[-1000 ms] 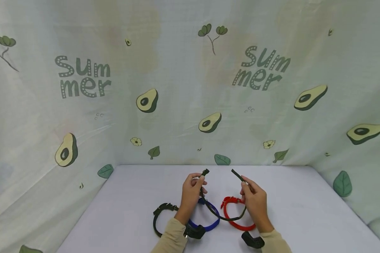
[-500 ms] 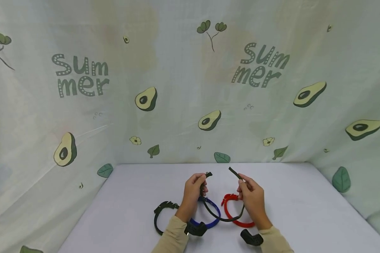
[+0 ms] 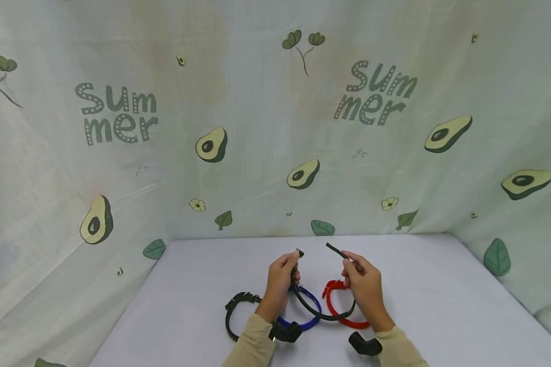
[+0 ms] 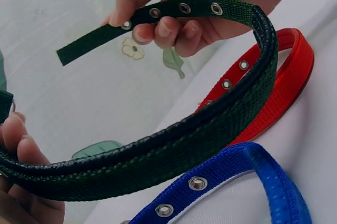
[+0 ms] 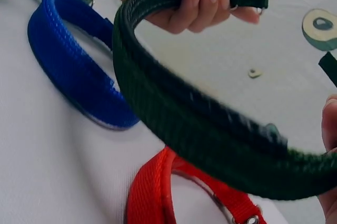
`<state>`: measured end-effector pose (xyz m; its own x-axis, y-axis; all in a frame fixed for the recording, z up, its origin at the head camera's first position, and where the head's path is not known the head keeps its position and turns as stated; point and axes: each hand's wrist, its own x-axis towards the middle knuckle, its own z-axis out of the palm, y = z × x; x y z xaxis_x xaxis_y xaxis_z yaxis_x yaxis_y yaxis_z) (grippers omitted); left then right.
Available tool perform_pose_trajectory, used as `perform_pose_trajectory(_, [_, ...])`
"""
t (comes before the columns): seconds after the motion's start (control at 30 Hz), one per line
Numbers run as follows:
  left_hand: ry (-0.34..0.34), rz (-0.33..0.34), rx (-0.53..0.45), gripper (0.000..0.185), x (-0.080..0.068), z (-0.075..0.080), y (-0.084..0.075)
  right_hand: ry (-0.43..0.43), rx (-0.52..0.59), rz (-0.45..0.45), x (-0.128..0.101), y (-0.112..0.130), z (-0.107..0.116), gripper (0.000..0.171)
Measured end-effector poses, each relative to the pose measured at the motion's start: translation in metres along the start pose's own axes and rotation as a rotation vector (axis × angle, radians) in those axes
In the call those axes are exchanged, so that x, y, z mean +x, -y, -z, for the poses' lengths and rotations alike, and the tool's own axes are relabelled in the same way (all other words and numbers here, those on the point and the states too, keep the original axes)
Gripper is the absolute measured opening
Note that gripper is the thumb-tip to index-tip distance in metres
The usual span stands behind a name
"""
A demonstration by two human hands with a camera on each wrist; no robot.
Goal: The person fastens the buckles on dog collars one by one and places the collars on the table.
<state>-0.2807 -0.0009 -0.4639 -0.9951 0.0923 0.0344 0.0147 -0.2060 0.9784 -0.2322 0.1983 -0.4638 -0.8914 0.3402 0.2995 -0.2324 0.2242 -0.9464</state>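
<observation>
A dark green dog collar (image 3: 329,317) hangs in a U between my two hands above the table. My left hand (image 3: 277,285) pinches its buckle end, where a bit of metal (image 5: 259,10) shows past the fingertips. At the other end, my right hand (image 3: 366,288) pinches the strap between thumb and fingers. The free strap tip (image 4: 79,50) sticks out toward the left, and metal eyelets (image 4: 185,8) run along that part. Behind and below the held collar lie a blue collar (image 4: 197,171) and a red collar (image 4: 289,95), each curled into a loop.
A second dark collar (image 3: 228,318) lies looped on the white table (image 3: 179,306), left of my left forearm. Black wrist devices (image 3: 365,344) sit by both sleeves. A printed cloth (image 3: 257,153) with avocados stands behind the table and along its sides.
The strap tip in my right hand has swung left and tilted flatter, nearer to the buckle end. The buckle end in my left hand has turned and dipped slightly. Both hands keep their hold.
</observation>
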Motion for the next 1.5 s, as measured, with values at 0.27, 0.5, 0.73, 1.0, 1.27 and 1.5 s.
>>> perform_pose_trajectory(0.27, [0.024, 0.003, -0.007, 0.03, 0.001, -0.003, -0.002, 0.017, 0.014, 0.029, 0.004, 0.002, -0.005, 0.02])
perform_pose_trajectory(0.5, [0.042, 0.013, -0.019, 0.032, -0.001, -0.003, -0.003, 0.077, 0.061, 0.006, 0.003, 0.006, -0.004, 0.026])
perform_pose_trajectory(0.73, [0.039, 0.011, -0.052, 0.027, 0.0, -0.001, -0.004, 0.101, 0.058, 0.013, 0.002, 0.009, -0.007, 0.022])
perform_pose_trajectory(1.0, [0.079, 0.051, -0.1, 0.034, -0.002, -0.004, -0.006, 0.129, 0.047, 0.035, 0.0, 0.015, -0.009, 0.016])
perform_pose_trajectory(1.27, [0.1, 0.045, -0.069, 0.031, -0.004, -0.01, -0.01, 0.155, 0.051, 0.059, -0.002, 0.022, -0.011, 0.014])
perform_pose_trajectory(1.5, [0.101, 0.023, -0.045, 0.033, -0.007, -0.011, -0.012, 0.161, 0.055, 0.063, -0.003, 0.024, -0.013, 0.014])
